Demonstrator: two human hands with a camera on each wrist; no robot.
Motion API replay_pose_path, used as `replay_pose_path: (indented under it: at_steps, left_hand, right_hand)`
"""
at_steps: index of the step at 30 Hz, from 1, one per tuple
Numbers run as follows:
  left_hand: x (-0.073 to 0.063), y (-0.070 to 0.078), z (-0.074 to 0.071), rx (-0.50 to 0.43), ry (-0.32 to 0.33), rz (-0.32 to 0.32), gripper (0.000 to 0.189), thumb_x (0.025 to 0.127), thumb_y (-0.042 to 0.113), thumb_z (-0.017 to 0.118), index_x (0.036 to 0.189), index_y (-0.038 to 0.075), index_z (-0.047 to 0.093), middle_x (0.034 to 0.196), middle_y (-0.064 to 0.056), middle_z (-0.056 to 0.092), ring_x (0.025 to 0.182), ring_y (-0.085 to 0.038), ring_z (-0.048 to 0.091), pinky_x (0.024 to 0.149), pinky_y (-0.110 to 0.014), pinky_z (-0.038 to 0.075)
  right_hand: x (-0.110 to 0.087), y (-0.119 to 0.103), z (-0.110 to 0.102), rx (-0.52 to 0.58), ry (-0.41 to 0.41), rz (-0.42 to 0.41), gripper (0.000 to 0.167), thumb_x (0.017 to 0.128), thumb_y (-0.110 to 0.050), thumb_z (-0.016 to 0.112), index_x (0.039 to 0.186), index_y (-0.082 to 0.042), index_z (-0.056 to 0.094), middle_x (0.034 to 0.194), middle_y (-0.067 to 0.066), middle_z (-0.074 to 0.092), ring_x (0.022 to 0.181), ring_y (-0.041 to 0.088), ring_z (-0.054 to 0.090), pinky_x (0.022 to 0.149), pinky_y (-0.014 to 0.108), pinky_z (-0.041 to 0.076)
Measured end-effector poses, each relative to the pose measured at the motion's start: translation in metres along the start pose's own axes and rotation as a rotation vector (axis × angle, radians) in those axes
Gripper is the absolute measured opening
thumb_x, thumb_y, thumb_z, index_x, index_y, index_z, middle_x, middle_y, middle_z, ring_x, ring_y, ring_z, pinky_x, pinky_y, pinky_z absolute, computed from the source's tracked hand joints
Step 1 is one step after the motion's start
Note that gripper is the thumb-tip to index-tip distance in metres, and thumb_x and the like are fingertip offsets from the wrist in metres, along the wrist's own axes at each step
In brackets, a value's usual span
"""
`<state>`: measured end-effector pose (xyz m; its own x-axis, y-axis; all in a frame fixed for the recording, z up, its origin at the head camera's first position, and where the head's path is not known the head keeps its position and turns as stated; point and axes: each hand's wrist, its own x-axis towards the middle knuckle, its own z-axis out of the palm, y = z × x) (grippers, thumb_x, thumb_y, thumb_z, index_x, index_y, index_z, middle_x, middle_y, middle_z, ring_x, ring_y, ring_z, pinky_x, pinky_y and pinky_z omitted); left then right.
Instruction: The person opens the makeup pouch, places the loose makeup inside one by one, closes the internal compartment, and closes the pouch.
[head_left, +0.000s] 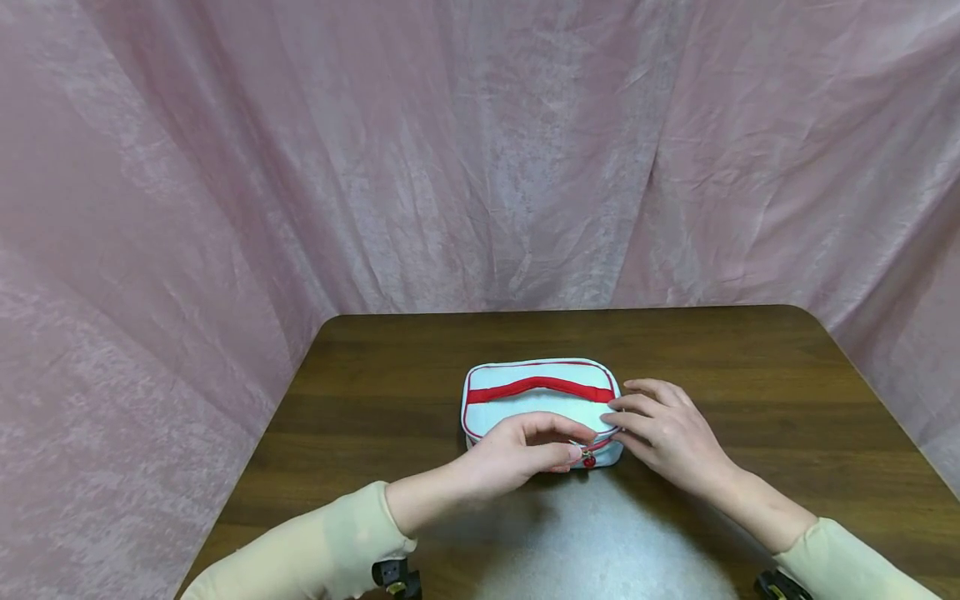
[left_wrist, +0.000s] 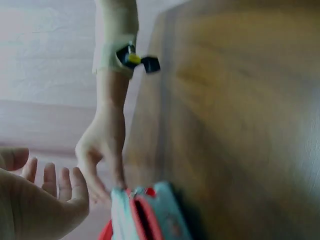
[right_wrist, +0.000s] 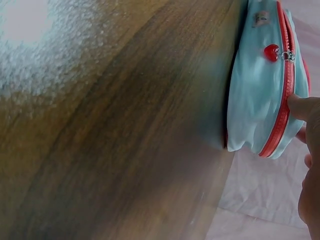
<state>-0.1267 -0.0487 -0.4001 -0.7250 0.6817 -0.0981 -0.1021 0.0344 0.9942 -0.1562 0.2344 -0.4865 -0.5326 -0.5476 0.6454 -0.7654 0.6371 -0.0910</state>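
A light-blue cosmetic bag (head_left: 540, 370) with red piping and a red top handle (head_left: 540, 384) stands on the table. Its red zipper (right_wrist: 284, 111) runs along the front edge, gaping on one side of the metal slider. A red heart-shaped charm (right_wrist: 271, 52) hangs from that slider. My left hand (head_left: 517, 454) hovers at the bag's front, thumb close to the charm, thumb and fingers apart. Blurred in the left wrist view, the left hand (left_wrist: 45, 200) shows loosely bent fingers. With thumb and fingertips, my right hand (head_left: 678, 433) holds the bag's right end, thumb beside the zipper.
The bag is on a dark wooden table (head_left: 390, 358) with rounded far corners. Pink velvety curtains (head_left: 480, 167) hang behind and around it. Bright light reflects off the tabletop nearest me. A black device (head_left: 397, 577) sits on each wrist.
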Motion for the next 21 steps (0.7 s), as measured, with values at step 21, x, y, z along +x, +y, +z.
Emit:
replay_pose_path:
  at_steps: [21]
  left_hand:
    - [0.021, -0.085, 0.047, -0.793, 0.345, -0.476, 0.031, 0.102, 0.011, 0.058, 0.13, 0.0, 0.05, 0.129, -0.018, 0.054, 0.118, -0.032, 0.059, 0.104, -0.047, 0.049]
  right_hand:
    - [0.002, -0.003, -0.001, -0.008, -0.018, 0.048, 0.029, 0.08, -0.019, 0.085, 0.108, -0.017, 0.08, 0.109, 0.001, 0.074, 0.123, 0.037, 0.055, 0.109, 0.052, 0.033]
